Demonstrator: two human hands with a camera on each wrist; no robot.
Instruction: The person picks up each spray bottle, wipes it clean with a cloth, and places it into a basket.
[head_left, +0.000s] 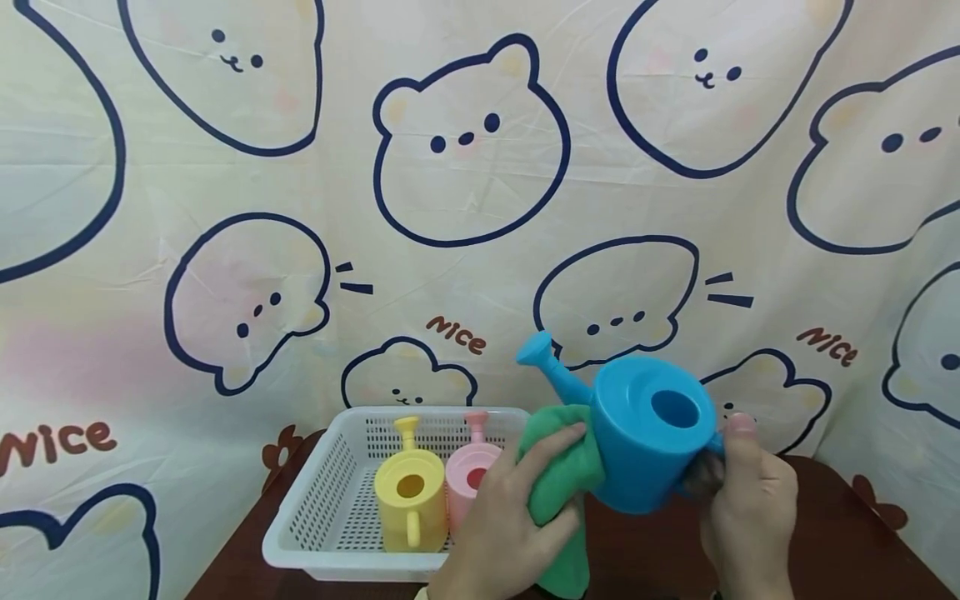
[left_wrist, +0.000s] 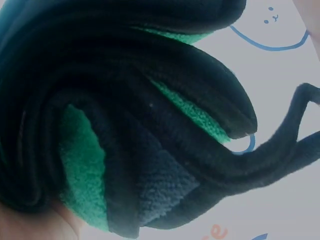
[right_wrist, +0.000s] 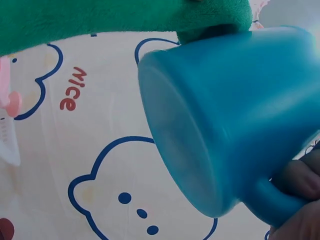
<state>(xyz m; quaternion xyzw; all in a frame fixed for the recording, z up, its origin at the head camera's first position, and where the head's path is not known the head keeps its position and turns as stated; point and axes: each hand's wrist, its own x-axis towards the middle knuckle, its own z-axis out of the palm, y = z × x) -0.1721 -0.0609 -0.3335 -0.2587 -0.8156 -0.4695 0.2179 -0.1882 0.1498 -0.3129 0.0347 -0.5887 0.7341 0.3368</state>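
A blue toy watering can [head_left: 637,450] is held up in the air, tilted, its spout toward the upper left. My right hand [head_left: 753,508] grips it by the handle; in the right wrist view the fingers [right_wrist: 305,175] wrap that handle. My left hand [head_left: 517,508] holds a green cloth [head_left: 562,483] against the can's side below the spout. Folds of the cloth [left_wrist: 82,170] fill the left wrist view, mostly dark. Pressed to the can's wall, the cloth [right_wrist: 215,15] also shows in the right wrist view.
A white perforated plastic basket [head_left: 300,533] stands left on the dark brown table [head_left: 832,533]. Inside it are a yellow watering can [head_left: 427,508] and a pink one [head_left: 465,462], partly hidden behind my left hand. Behind hangs a cartoon-printed curtain [head_left: 472,192].
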